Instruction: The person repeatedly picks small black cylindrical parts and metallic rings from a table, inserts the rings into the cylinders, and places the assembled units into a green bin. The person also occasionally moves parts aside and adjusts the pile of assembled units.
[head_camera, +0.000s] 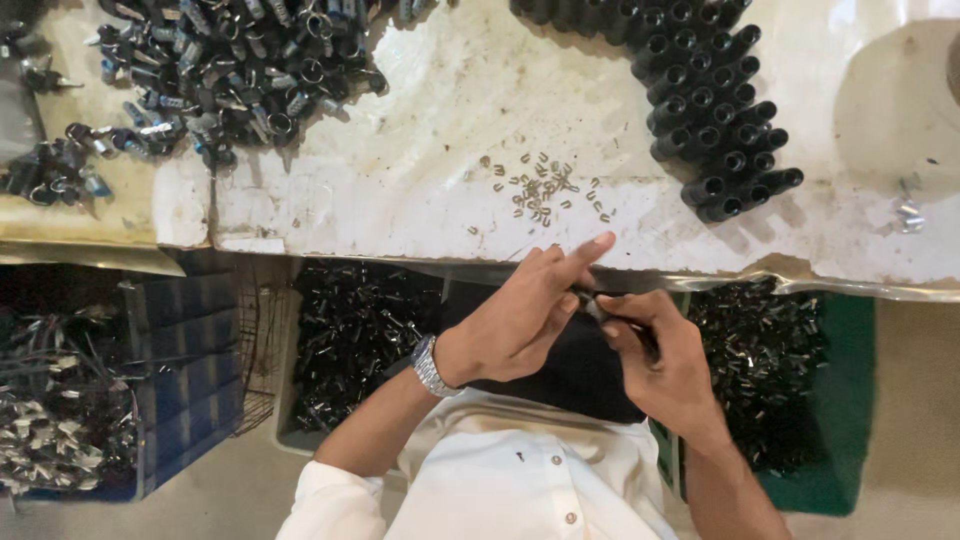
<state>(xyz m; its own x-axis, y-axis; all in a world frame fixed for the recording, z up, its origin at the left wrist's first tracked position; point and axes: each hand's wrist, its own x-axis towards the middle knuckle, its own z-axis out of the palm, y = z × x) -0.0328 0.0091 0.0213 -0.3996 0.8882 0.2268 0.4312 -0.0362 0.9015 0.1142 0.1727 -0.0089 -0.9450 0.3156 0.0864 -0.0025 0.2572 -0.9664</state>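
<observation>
Both hands, left hand (520, 320) and right hand (655, 355), pinch one small dark part (592, 300) (grip clamped) below the bench (400, 170) edge.

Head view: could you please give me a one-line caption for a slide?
Two hands, left hand and right hand, pinch a small dark part below a white bench with black tubes.

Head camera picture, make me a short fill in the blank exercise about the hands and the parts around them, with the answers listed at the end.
1. The wristwatch sits on the person's ____ wrist.
2. The left hand and right hand together hold a small ____ part.
3. The little loose brass pieces lie on the ____ table.
4. The black tubes lie to the ____ of the brass pieces.

Missing words: left; dark; white; right
</observation>
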